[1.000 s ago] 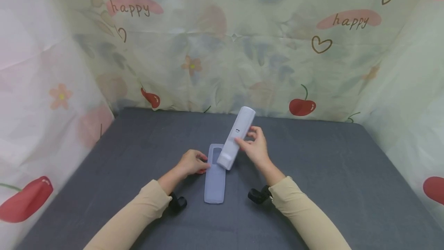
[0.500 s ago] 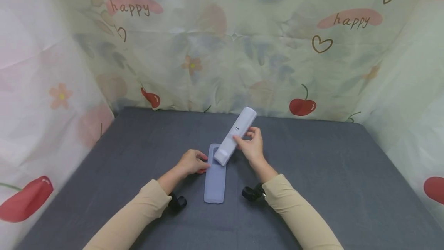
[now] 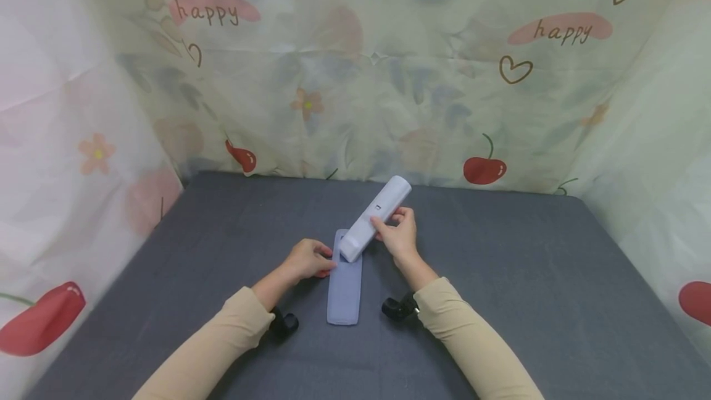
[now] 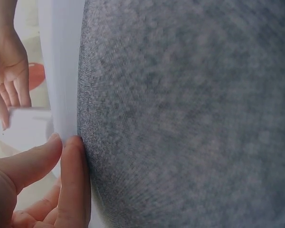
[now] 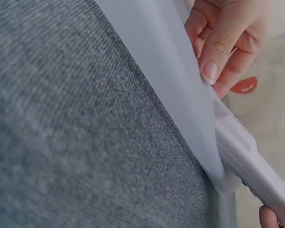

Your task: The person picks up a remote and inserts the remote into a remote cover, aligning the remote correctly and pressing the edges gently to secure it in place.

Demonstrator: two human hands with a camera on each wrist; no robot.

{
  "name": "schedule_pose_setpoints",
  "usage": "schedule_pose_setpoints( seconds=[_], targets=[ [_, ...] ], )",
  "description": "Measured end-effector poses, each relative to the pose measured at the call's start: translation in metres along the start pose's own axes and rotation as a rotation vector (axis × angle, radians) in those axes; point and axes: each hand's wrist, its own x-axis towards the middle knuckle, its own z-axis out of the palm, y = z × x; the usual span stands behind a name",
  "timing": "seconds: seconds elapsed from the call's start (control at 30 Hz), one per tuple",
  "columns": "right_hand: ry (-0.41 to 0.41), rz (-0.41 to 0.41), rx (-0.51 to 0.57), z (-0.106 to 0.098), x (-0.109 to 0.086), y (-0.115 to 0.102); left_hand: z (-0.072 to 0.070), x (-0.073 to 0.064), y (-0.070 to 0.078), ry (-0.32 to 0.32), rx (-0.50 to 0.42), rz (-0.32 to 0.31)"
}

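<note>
Both hands are at work near the middle of the bench, as I follow them from my station. With thumb and forefinger closed together, the left hand pinches the left rim of a translucent cover; through the left wrist camera I see its other fingers bent in beneath. That cover lies lengthwise, one end toward the far edge of the bench and the other toward me, about midway between the left and right edges. Partly opened around its load, the right hand grips a pale remote — thumb on the upper face, fingers at the side toward the bench's right edge. I have the remote slanting, its upper end pointing toward the far right corner and lifted off the bench, its lower end over the far part of the cover. In the right wrist view that lower end meets the cover's mouth, though I cannot tell how far inside it sits. A small rectangular slot shows on the face turned up. Beige sleeves reach in from the near side, with black wrist mounts at the cuffs. Along the far edge hangs a curtain printed with cherries, hearts and the word "happy".
</note>
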Motion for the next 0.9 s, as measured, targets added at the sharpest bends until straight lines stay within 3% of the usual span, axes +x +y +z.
schedule_pose_setpoints(
  seconds=[0.27, 0.63, 0.9],
  targets=[
    [-0.031, 0.020, -0.023, 0.001, 0.003, 0.004, 0.001, 0.000, 0.000, 0.008, -0.001, 0.009],
    [-0.155, 0.083, -0.065, 0.000, 0.010, 0.001, 0.002, -0.001, 0.000, 0.025, 0.012, 0.037],
    [-0.237, 0.110, -0.094, 0.001, 0.016, -0.001, 0.002, 0.001, 0.002, 0.008, -0.072, 0.025]
  ],
)
